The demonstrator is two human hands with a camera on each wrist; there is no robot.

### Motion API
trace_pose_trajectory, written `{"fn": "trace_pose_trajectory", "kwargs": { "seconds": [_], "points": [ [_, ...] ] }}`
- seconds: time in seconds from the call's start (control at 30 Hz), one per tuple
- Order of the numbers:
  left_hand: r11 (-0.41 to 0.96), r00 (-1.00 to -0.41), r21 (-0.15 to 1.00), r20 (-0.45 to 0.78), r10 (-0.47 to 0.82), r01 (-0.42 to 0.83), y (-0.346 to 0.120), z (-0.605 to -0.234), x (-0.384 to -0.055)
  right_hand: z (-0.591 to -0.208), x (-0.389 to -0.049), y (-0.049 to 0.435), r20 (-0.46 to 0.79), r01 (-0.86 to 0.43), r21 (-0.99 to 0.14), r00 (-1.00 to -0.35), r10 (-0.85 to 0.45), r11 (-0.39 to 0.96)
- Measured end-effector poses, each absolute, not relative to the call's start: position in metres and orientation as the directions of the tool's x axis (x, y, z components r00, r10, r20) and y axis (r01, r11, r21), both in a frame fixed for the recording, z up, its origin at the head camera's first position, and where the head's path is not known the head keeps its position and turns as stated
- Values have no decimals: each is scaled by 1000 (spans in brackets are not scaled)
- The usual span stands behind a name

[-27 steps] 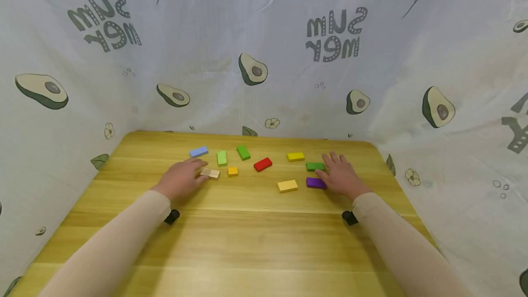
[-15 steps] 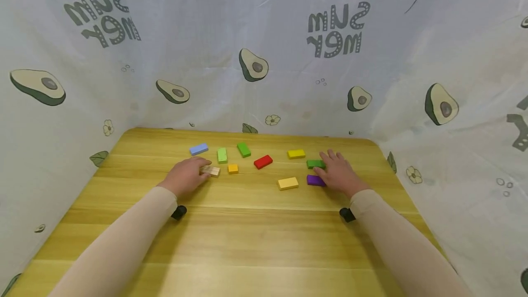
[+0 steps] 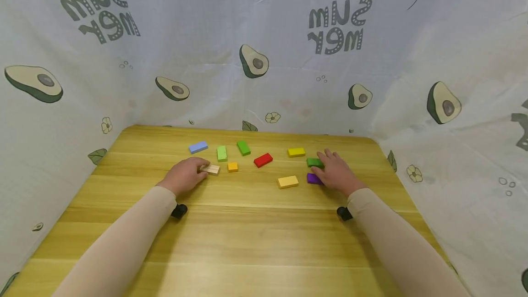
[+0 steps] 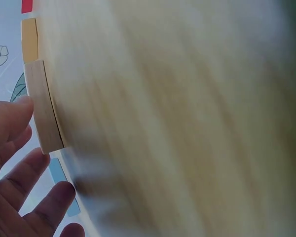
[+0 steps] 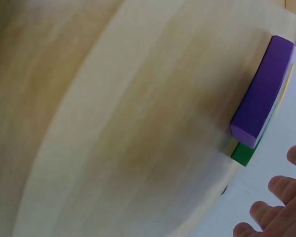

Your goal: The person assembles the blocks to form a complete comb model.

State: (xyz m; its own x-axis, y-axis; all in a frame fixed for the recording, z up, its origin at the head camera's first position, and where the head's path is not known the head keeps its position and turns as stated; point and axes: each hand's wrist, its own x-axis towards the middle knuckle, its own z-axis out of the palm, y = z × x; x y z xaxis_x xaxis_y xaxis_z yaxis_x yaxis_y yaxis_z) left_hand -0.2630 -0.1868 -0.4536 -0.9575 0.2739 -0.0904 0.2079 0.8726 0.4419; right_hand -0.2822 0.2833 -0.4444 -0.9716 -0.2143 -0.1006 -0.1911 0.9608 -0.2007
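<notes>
My left hand point(image 3: 184, 176) is at the left end of a plain wood block point(image 3: 210, 169), its thumb and forefinger on either side of that end. In the left wrist view the fingers are spread beside the wood block point(image 4: 43, 108); no firm grip shows, and whether they touch it is unclear. My right hand point(image 3: 337, 173) has its fingers spread at the right ends of a purple block point(image 3: 314, 178) and a dark green block point(image 3: 315, 162), partly covering both. In the right wrist view the fingertips stand apart from the purple block point(image 5: 264, 91).
Between the hands lie a small orange block point(image 3: 233, 167), a light green block point(image 3: 222, 153), a green block point(image 3: 243, 147), a red block point(image 3: 263, 160), a yellow block point(image 3: 296, 152) and a pale yellow block point(image 3: 288, 182). A blue block point(image 3: 198, 147) lies behind my left hand. Patterned cloth point(image 3: 214, 58) borders the wooden table point(image 3: 255, 242).
My left hand has drawn its thumb and forefinger in slightly around the wood block's end. My right hand has shifted a little left over the purple and green blocks. The head view has tilted slightly.
</notes>
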Motion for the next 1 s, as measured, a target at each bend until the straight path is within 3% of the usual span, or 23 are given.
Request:
{"fn": "trace_pose_trajectory", "kwargs": {
  "seconds": [0.4,1.0],
  "points": [
    [873,-967,462,-112,229,153,-190,-459,-266,-451,-293,269,-80,-205,-215,-971,-226,955],
    [860,-980,507,-137,141,53,-184,-458,-271,-443,-330,228,-76,-60,-244,-994,-81,968]
  ]
}}
